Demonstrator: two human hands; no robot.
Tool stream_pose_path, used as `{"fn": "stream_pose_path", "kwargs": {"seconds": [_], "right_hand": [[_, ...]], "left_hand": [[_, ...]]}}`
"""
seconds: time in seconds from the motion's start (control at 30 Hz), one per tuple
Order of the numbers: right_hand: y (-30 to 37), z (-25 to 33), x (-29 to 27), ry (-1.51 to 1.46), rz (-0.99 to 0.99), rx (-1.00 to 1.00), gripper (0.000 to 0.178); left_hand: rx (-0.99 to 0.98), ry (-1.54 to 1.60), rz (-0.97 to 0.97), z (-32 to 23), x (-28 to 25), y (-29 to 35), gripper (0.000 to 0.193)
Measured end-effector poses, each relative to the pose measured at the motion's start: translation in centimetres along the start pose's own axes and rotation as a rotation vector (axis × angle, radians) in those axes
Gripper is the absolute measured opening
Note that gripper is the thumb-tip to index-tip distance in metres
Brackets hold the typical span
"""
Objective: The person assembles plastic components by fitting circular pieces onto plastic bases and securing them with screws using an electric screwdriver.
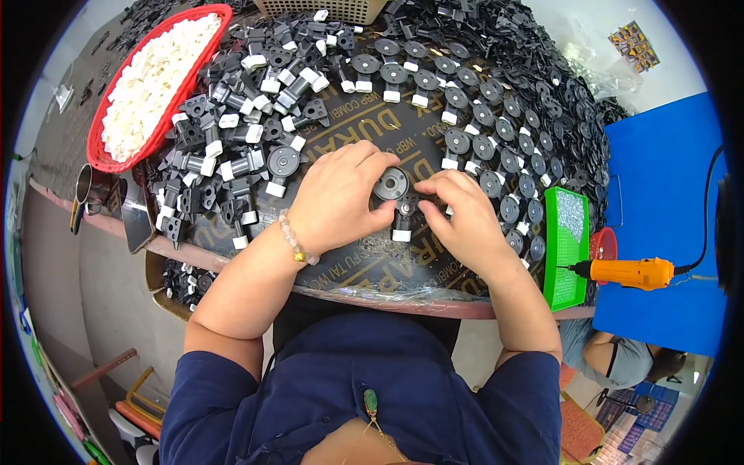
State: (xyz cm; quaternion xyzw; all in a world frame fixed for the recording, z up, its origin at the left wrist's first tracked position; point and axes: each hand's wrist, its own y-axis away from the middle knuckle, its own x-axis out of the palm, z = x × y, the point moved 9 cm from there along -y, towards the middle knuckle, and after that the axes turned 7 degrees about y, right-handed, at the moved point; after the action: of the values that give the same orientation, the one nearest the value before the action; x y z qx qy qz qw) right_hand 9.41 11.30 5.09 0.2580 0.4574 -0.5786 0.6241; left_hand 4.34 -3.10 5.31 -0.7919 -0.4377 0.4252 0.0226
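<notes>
My left hand (341, 194), a beaded bracelet at its wrist, grips a round black plastic wheel (391, 184) between thumb and fingers. Just below the wheel stands a black plastic bracket with a white end (401, 225), close against it. My right hand (459, 217) pinches the bracket's upper right side with thumb and forefinger. Whether the wheel sits on the bracket or only beside it, I cannot tell. Rows of black wheel-and-bracket pieces (482, 147) with white ends lie to the right. A heap of similar pieces without wheels (232, 167) spreads to the left.
A red basket (93, 147) of small white parts stands far left. At the right are a green tray (552, 248) of small metal pieces and an orange electric screwdriver (632, 273) with a cable. Loose black wheels (577, 132) pile up behind. Another person (616, 360) sits lower right.
</notes>
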Motion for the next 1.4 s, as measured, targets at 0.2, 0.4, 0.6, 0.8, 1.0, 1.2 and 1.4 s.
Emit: {"fn": "stream_pose_path", "kwargs": {"seconds": [0.2,0.4,0.6,0.8,1.0,1.2,1.4], "right_hand": [[0.7,1.1,0.3,0.069,-0.085,-0.078,0.026],[1.3,0.1,-1.5,0.039,-0.241,-0.023,0.027],[1.8,-0.4,-2.1,0.028,-0.262,-0.05,0.026],[2.2,-0.5,-1.6,-0.029,-0.201,-0.003,0.026],[2.4,-1.5,-0.9,-0.257,-0.038,0.227,0.027],[1.8,-2.6,0.4,-0.555,-0.1,0.258,0.021],[1.1,-1.1,0.8,-0.233,-0.137,0.089,0.02]], "left_hand": [[-0.014,0.01,0.023,0.1,0.3,-0.1,0.045],[0.083,-0.005,0.081,-1.1,2.3,0.3,0.045],[0.148,-0.035,0.097,-1.9,3.5,0.2,0.046],[0.121,-0.049,0.133,-1.7,3.8,0.0,0.049],[0.133,-0.044,0.007,-2.1,2.3,-0.1,0.041],[0.219,-0.111,0.016,-2.7,2.4,0.3,0.063],[0.105,-0.052,0.05,-1.5,2.9,-0.1,0.08]]}}
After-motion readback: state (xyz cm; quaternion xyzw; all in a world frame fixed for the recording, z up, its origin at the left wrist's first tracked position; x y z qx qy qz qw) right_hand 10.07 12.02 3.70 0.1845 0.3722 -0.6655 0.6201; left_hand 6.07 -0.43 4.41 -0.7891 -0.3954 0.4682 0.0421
